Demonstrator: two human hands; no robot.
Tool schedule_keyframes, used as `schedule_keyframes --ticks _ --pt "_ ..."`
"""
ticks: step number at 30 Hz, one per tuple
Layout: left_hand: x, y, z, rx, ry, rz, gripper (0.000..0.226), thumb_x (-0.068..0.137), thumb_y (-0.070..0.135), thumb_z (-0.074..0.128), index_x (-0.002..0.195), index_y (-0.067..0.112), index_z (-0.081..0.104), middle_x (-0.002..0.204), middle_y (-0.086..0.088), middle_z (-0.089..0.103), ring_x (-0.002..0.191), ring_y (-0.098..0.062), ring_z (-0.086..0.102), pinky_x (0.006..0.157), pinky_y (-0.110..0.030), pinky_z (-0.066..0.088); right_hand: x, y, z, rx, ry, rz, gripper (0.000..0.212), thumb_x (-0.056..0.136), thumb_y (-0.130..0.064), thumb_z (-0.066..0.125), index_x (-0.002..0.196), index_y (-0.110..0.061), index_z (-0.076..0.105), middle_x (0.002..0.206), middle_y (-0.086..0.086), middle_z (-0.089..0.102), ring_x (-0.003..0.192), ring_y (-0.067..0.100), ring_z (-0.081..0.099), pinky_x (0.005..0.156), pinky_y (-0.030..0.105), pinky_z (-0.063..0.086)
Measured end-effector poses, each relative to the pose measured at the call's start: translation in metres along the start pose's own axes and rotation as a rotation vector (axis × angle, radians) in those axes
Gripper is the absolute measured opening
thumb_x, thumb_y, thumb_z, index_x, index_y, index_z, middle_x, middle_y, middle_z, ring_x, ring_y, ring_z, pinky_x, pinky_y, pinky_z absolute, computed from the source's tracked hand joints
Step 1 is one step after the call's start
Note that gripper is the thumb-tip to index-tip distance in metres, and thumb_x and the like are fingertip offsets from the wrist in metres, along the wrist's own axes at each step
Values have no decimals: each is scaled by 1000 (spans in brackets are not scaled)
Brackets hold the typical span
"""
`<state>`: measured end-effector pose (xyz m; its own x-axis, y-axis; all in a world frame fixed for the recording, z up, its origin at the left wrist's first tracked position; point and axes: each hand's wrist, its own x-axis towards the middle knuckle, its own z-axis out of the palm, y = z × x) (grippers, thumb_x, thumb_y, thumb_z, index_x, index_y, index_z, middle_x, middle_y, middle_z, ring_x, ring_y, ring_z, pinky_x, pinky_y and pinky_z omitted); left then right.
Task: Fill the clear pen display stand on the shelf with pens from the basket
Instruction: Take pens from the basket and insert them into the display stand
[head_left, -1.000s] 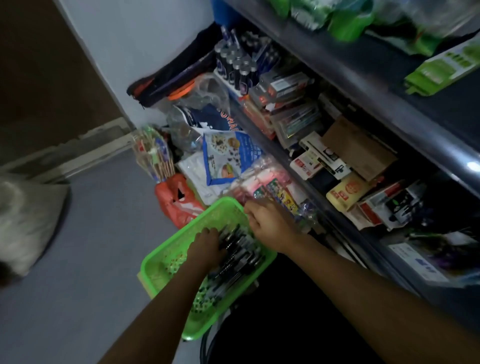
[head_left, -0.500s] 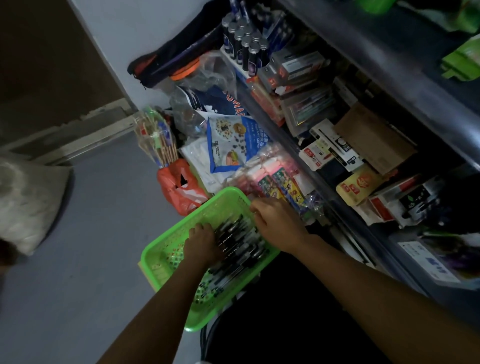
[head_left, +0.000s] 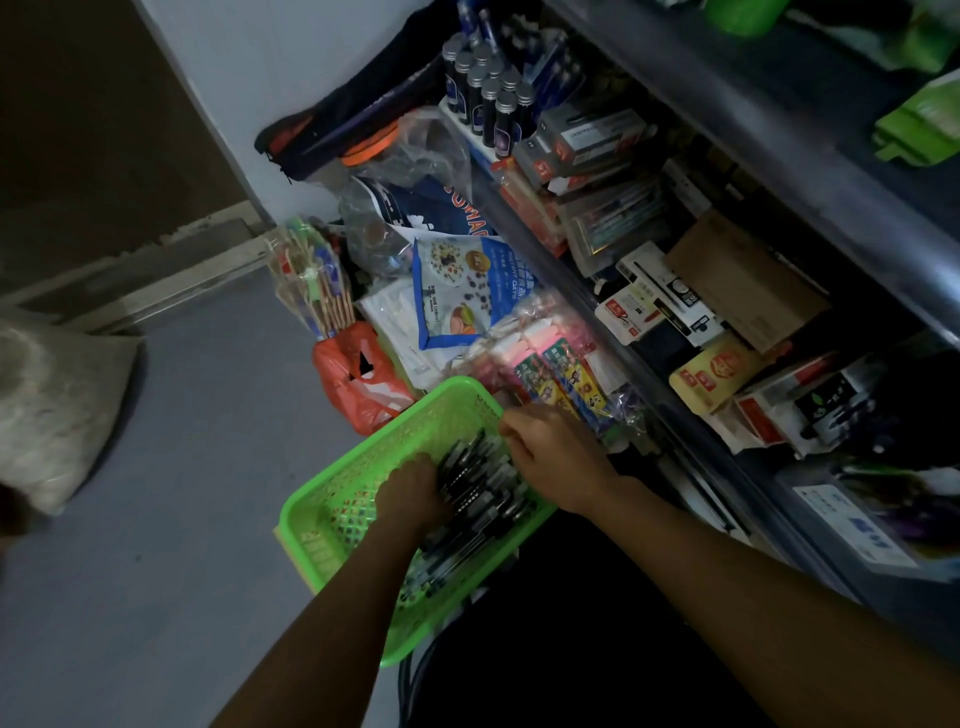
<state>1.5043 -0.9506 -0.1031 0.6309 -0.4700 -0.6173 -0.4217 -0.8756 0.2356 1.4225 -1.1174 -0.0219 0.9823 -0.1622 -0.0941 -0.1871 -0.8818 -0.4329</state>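
The left hand (head_left: 413, 491) is down in the green basket (head_left: 363, 483), fingers curled into the near edge of the pile of dark pens (head_left: 480, 499); whether it has actually pinched one or is only raking at them I cannot tell, since the fingertips are buried. The right hand (head_left: 558, 457) comes over the far rim of the basket with its fingers bent down onto the same pile, and again the grasp itself is hidden under the knuckles. The pens lie heaped roughly parallel along the right side of the basket, which sits low beside the shelf (head_left: 675, 395), close to an orange bag (head_left: 358, 384) and a clutter of packets. I cannot make out the clear display stand among the boxes on the shelf in this dim light. The pens look light, stiff and smooth, so I'd expect them to slide over one another and slip out of a loose bunch; gathering a few together around the middle of the barrels, all pointing one way, seems the safest hold. The mesh basket looks light enough to shift if pushed.
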Motion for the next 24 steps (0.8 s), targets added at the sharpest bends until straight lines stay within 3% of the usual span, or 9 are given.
schedule_keyframes --ticks 7,15,24 --pt "0 10 -3 46 -51 -15 38 84 32 62 114 10 53 120 -11 56 110 -30 56 85 -38 48 -2 1 -2 8 -11 -22 9 87 -8 51 85 -9 60 89 12 60 74 29 56 61 39 48" --pt "1 10 2 34 -41 51 41 92 44 49 117 11 52 122 -15 56 113 -31 55 86 -38 46 0 0 -14 27 17 -32 15 86 -12 46 82 -5 59 82 13 61 74 30 56 62 42 47" --pt "0 4 -11 31 -88 146 37 94 36 49 115 5 51 121 -18 56 109 -33 55 84 -37 45 -5 -1 -22 16 -1 -16 11 88 -8 47 81 -8 56 82 11 61 74 29 55 62 40 45"
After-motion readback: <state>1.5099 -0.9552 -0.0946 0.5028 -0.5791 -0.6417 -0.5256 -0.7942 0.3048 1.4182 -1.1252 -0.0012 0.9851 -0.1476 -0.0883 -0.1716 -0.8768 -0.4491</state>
